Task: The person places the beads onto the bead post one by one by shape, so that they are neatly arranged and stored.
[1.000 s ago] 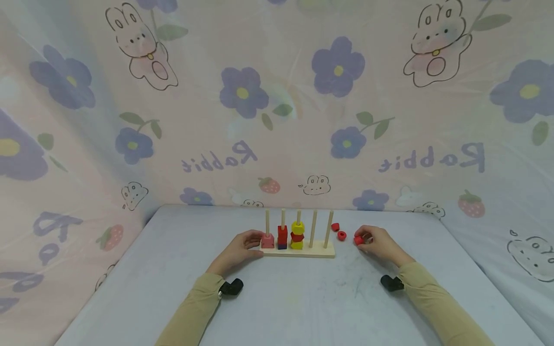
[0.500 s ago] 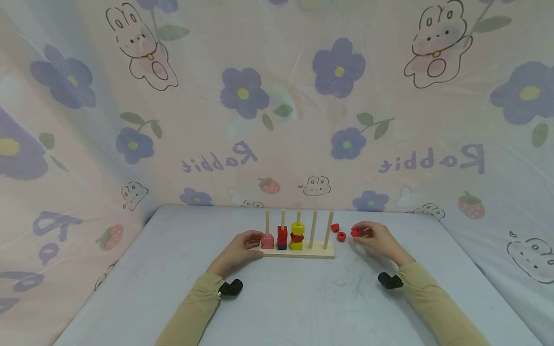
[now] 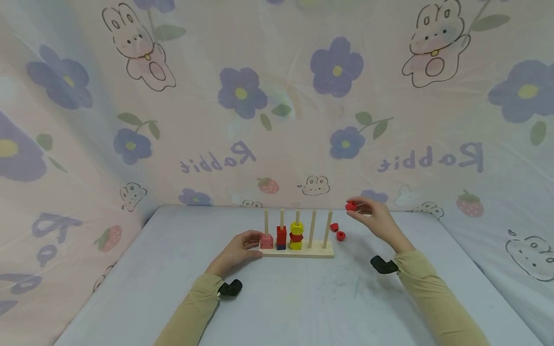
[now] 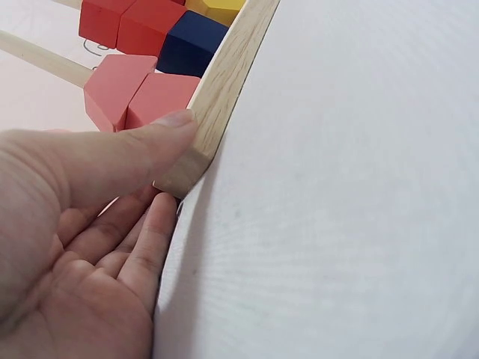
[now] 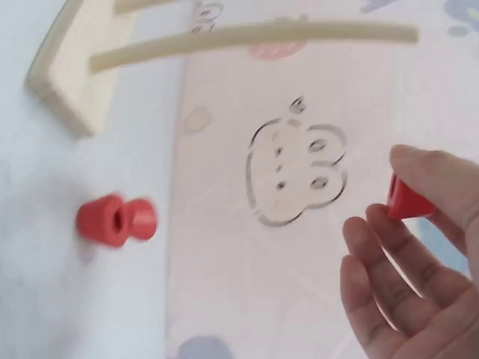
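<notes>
A wooden peg stacker (image 3: 298, 253) stands upright with several pegs. Its left peg bears pink blocks (image 4: 150, 93), the second red blocks (image 3: 282, 234) over a dark blue one (image 4: 191, 43), and the middle one yellow and red blocks (image 3: 296, 236). My left hand (image 3: 237, 251) grips the left end of its base, thumb (image 4: 161, 138) along the front edge and fingers at the corner. Raised above the table, right of the pegs, my right hand (image 3: 375, 222) pinches a red block (image 5: 408, 200) between thumb and fingertips. The two right pegs are bare.
Two loose red blocks, a nearer one (image 3: 341, 236) and a farther one (image 3: 334, 227), lie just right of the stacker's base on the white table (image 3: 277, 302). Behind the table hangs a printed rabbit-and-flower cloth (image 3: 285, 144).
My right hand has lifted the red block off the table, upward and slightly to the left. My left hand stays at the base, and the stacker has not moved.
</notes>
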The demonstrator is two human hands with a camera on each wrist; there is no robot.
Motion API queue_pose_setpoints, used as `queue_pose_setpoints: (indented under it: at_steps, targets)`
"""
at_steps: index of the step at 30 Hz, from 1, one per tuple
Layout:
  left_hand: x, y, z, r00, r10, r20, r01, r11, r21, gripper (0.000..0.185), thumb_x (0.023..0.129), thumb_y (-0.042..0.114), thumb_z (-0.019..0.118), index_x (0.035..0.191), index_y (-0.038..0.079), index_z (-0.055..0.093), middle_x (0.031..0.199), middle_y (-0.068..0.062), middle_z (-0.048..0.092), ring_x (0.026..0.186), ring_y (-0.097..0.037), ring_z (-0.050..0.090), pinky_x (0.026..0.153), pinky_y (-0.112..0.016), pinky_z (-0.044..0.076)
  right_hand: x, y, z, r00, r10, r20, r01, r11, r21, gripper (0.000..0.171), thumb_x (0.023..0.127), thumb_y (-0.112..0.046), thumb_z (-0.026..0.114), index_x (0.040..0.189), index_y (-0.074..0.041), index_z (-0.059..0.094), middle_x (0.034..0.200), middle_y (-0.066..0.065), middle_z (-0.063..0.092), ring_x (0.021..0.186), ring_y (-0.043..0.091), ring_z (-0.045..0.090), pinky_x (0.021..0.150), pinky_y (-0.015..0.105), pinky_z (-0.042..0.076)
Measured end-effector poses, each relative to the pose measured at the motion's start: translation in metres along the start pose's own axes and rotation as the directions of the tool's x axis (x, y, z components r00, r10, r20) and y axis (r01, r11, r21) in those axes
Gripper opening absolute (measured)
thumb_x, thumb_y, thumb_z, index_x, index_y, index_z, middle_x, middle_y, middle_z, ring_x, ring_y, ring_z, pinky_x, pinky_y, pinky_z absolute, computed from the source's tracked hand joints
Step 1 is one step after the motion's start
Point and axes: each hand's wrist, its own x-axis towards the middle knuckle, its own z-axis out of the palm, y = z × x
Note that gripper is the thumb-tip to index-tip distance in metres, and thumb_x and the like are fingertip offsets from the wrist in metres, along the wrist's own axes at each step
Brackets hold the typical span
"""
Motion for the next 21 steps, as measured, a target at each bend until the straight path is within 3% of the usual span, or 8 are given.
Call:
queue_pose_setpoints:
  at_steps: [7,14,21]
  targets:
    - [-0.001,0.002,0.001,1.0,0.002,-0.004,-0.002,1.0,-0.01,0.057,0.08,-0.002,0.074,0.132,0.0,0.049,0.131,-0.016,0.052,0.121,-0.032,0.052,0.102,-0.039,0.044,0.004,-0.036,0.007,0.99,-0.128,-0.054,0.129,0.991,0.03,0.041,0.088,-0.015,0.071,0.126,-0.007,0.06,0.109,0.006,0.064,0.095,0.021,0.062,0.083,0.031,0.054]
    - [0.0,0.001,0.001,1.0,0.008,-0.002,-0.008,1.0,0.011,0.056,0.08,0.0,0.075,0.131,0.001,0.05,0.13,-0.014,0.053,0.12,-0.029,0.053,0.101,-0.035,0.044,0.003,-0.064,0.019,0.97,-0.22,-0.098,0.226,0.973,0.051,0.038,0.081,0.0,0.075,0.114,-0.001,0.057,0.102,0.011,0.065,0.091,0.026,0.062,0.081,0.05,0.053]
    - [0.0,0.0,0.0,0.999,0.039,0.007,-0.039,0.999,0.02,0.057,0.08,0.001,0.075,0.131,-0.001,0.049,0.13,-0.016,0.053,0.119,-0.029,0.053,0.099,-0.033,0.046,0.005,-0.057,0.037,0.967,-0.244,-0.073,0.248,0.968,0.044,0.033,0.083,-0.013,0.075,0.113,-0.013,0.062,0.102,-0.003,0.066,0.093,0.015,0.06,0.084,0.036,0.052]
